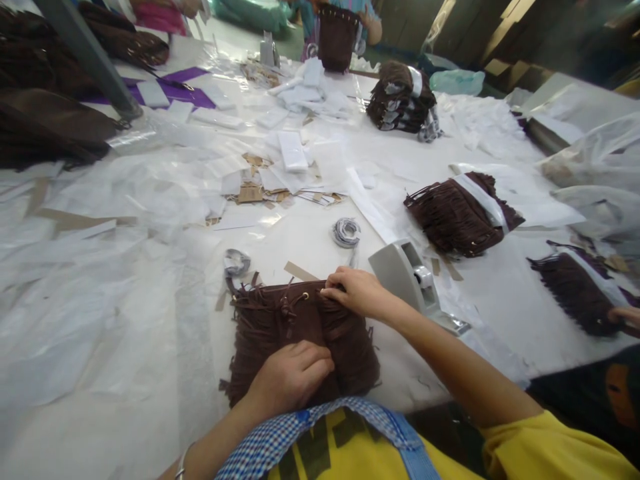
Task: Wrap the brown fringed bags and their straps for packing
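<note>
A dark brown fringed bag (300,323) lies flat on the table in front of me, with a tied cord and a brass eyelet near its top edge. At that top edge, towards the right, my right hand (356,293) is closed, pinching the bag's rim. Lower on the front panel rests my left hand (293,375), its fingers curled and pressed together against the bag; whatever they may hold is hidden. Grey wrapped strap coils (346,233) lie just beyond the bag. Right of my right hand stands a grey tape dispenser (407,277).
Brown fringed bundles with white bands (465,213) lie at the right. Tags (250,193) and white packets (293,152) are scattered mid-table. Plastic sheets (125,320) cover the left. A metal post (90,60) rises at left. Co-workers' hands show at right and far side.
</note>
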`<state>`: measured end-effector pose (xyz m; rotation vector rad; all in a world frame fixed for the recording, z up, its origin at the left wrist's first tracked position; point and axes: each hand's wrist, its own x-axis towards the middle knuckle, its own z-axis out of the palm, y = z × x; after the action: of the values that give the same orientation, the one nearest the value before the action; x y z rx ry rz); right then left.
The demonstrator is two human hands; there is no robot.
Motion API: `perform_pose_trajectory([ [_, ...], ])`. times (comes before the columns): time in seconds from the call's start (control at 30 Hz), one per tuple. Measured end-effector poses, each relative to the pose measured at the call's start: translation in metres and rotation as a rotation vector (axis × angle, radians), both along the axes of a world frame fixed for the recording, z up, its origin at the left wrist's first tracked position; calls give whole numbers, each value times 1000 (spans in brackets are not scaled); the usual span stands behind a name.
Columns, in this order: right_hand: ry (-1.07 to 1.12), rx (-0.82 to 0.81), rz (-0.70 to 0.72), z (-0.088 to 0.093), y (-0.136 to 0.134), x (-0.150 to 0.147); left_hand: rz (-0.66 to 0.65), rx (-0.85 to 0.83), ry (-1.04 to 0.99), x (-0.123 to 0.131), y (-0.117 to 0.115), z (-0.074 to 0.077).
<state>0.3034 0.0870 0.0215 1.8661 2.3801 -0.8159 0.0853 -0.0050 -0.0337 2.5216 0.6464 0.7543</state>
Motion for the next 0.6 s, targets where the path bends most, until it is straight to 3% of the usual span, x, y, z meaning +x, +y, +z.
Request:
perform_pose_trajectory([
  [0.17, 443, 4, -177, -23, -7, 11, 29, -24, 10, 1, 0, -3],
  [0.23, 681, -47, -339, -27, -15, 14, 36, -30, 14, 1, 0, -4],
  [0.33, 1073, -322, -627, -25, -24, 15, 49, -21, 17, 2, -1, -3],
  [0.43, 1356, -600, -791, -21, -26, 13, 57, -6, 18, 3, 0, -3],
  [0.6, 1610, -730, -1003, -31, -27, 11, 53, -20, 8, 3, 0, -4],
])
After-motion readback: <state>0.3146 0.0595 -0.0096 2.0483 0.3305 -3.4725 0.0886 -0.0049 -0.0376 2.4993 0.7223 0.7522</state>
